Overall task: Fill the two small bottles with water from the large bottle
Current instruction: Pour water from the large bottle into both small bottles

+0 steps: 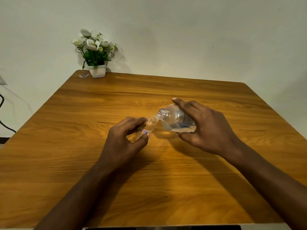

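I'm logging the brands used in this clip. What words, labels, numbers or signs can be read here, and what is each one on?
No text can be read.
Small bottle in the left hand: red, white and blue label, lettering too blurred to read.
Large bottle in the right hand: label with fine print and blue marks, too small to read.
Small sticker-like item by the flower pot: too small to read.
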Motion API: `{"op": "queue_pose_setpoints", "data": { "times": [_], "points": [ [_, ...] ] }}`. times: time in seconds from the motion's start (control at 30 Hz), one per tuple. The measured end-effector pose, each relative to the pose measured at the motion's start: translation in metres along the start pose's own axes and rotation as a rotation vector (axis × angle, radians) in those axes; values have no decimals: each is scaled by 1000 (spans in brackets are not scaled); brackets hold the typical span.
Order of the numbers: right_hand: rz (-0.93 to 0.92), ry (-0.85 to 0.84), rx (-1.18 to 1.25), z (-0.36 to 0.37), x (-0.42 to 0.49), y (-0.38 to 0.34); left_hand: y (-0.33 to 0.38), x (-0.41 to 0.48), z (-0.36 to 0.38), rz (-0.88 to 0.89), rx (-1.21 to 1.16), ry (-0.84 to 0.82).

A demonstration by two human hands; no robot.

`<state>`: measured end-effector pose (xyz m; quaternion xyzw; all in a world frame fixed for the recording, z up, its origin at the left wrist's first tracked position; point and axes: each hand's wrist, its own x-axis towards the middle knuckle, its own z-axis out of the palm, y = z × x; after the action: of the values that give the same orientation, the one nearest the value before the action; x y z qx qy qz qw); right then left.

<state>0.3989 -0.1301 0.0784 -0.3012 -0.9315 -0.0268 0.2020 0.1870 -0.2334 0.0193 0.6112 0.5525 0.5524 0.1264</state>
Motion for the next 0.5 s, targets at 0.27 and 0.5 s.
{"op": "queue_pose_setpoints", "data": {
  "times": [0.27, 0.5],
  "points": [
    [-30, -24, -45, -6, 4, 2, 0, -1, 0, -2, -6, -2],
    [-56, -45, -71, -11, 7, 3, -1, 0, 0, -13, -22, -11]
  ]
}}
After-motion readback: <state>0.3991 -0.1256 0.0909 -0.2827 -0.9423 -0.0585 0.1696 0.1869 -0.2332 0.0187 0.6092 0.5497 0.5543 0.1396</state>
